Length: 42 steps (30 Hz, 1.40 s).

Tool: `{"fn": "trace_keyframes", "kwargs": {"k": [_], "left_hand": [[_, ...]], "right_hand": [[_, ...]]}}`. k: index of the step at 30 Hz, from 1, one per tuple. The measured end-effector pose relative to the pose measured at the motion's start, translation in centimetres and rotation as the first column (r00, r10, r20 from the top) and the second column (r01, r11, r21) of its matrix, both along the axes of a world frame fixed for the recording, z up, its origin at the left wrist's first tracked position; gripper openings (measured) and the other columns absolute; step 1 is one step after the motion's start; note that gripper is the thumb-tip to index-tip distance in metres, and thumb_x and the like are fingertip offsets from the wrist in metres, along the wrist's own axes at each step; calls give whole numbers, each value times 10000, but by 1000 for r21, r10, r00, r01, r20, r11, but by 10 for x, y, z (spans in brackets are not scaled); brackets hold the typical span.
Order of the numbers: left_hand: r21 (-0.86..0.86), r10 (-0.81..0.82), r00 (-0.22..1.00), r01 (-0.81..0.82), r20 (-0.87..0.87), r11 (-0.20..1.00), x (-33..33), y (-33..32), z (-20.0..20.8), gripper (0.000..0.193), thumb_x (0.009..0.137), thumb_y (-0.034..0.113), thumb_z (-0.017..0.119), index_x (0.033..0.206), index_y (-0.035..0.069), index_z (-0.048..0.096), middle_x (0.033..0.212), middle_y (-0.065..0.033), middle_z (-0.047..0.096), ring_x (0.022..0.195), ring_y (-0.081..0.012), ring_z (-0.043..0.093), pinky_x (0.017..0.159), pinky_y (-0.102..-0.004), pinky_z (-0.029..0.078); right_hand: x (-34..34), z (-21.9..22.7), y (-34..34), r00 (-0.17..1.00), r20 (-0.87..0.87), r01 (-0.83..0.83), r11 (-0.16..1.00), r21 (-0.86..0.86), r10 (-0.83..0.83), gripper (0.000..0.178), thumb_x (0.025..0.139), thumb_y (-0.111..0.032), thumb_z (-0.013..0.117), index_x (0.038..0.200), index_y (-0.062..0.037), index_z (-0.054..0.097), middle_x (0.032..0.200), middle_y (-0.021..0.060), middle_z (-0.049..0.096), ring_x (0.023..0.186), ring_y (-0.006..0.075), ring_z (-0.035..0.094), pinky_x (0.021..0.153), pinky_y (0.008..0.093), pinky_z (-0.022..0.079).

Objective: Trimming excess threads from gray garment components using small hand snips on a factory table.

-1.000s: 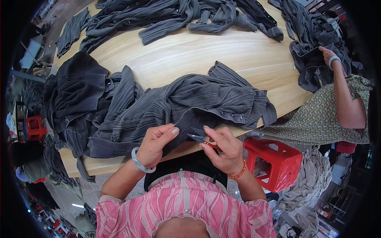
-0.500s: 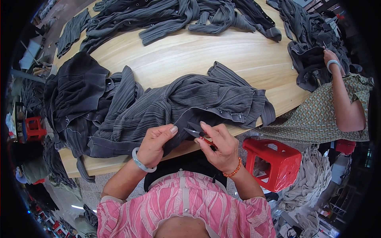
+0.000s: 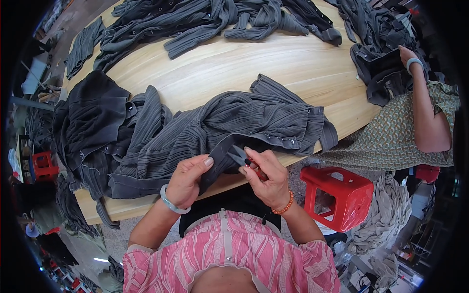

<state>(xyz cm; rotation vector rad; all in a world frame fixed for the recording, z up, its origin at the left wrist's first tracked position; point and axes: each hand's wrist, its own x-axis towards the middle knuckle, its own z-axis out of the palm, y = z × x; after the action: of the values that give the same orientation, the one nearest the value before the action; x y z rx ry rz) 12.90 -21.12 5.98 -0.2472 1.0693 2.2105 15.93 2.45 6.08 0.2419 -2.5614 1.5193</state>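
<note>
A dark grey ribbed knit garment [image 3: 195,132] with a row of metal fasteners along its band lies across the near edge of the table. My left hand [image 3: 186,180] pinches the garment's plain band between thumb and fingers. In my right hand [image 3: 267,179] is a pair of small thread snips [image 3: 239,157] with red on the handle. Their blades point up and left, parted, close to the band; whether they touch the cloth I cannot tell. A darker part of the knitwear [image 3: 95,117] is bunched at the left.
Several more dark garments [image 3: 205,22] lie along the far side of the wooden table [image 3: 220,66]. To the right, a co-worker's hand [image 3: 410,58] holds dark cloth from another heap [image 3: 376,73]. A red plastic stool [image 3: 337,198] and a pile of pale cloth [image 3: 383,215] stand at the lower right.
The snips have turned from pointing mostly left to pointing up and left, with their blades still apart. My left hand keeps its pinch on the band.
</note>
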Motion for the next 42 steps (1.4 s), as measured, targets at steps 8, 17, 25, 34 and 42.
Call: {"fn": "trace_keyframes", "kwargs": {"k": [8,17,25,34,42], "left_hand": [[-43,-11,1000,10,-19,999,2,4,1,271,1028,112,601,1232,-42,691,1125,-66,737,987,-89,664,923,-236,499],[64,-25,999,23,30,998,-3,-3,-7,331,977,28,532,1274,-50,658,1143,-73,727,1004,-109,671,937,-240,497],[11,-24,999,24,43,1000,-3,3,-1,287,1007,71,578,1255,-30,680,1157,-83,739,1009,-109,675,926,-249,508],[7,-36,997,36,61,999,-8,4,1,279,1015,100,612,1258,-20,680,1154,-78,741,1003,-112,685,924,-250,517],[22,-56,990,54,126,998,-11,4,4,284,997,117,615,1243,-15,667,1120,-70,739,949,-111,687,867,-248,537]], "right_hand": [[3,4,0,993,67,-89,991,-99,96,441,882,-108,802,1301,-41,686,889,78,633,691,154,651,603,282,511],[4,2,-3,994,82,-52,986,-156,65,441,894,-107,793,1314,-37,679,887,81,629,697,149,645,608,281,507],[4,3,-4,998,38,-40,995,-96,44,437,885,-66,795,1302,-4,683,886,71,625,687,123,610,595,251,478],[1,0,-7,1000,1,-29,996,-85,29,441,877,-64,799,1301,-12,688,857,81,627,653,145,613,577,275,477],[0,-3,-7,999,-41,-17,998,-61,14,432,861,-45,801,1282,-30,705,789,75,613,622,164,611,556,289,464]]}}
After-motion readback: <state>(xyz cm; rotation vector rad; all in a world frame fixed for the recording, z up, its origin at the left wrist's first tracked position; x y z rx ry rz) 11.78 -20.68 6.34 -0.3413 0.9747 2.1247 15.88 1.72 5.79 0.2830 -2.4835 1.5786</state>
